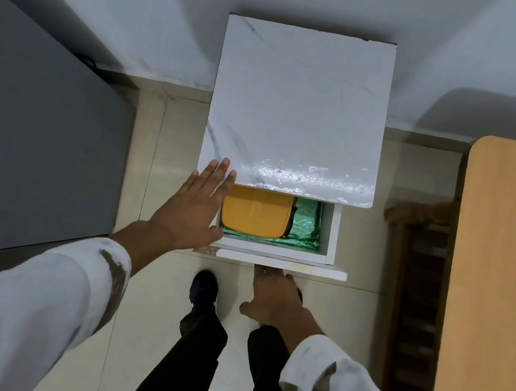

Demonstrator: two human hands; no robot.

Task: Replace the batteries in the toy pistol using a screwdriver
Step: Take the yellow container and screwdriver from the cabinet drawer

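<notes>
I look straight down at a small white marble-topped cabinet (297, 107) against the wall. Its top drawer (331, 234) is pulled partly out. Inside lie a yellow zipped case (255, 212) and a green plastic bag (306, 223). My left hand (193, 209) is spread flat, fingers apart, over the cabinet's front left corner and the drawer's left edge. My right hand (274, 299) reaches under the drawer's front panel (306, 268); its fingertips are hidden beneath it. No toy pistol, screwdriver or batteries show.
A grey bed or mattress (31, 142) fills the left side. A wooden table top (502, 284) stands at the right, with a dark wooden chair (417, 288) beside it. My legs and a black shoe (204, 288) stand on the pale tiled floor.
</notes>
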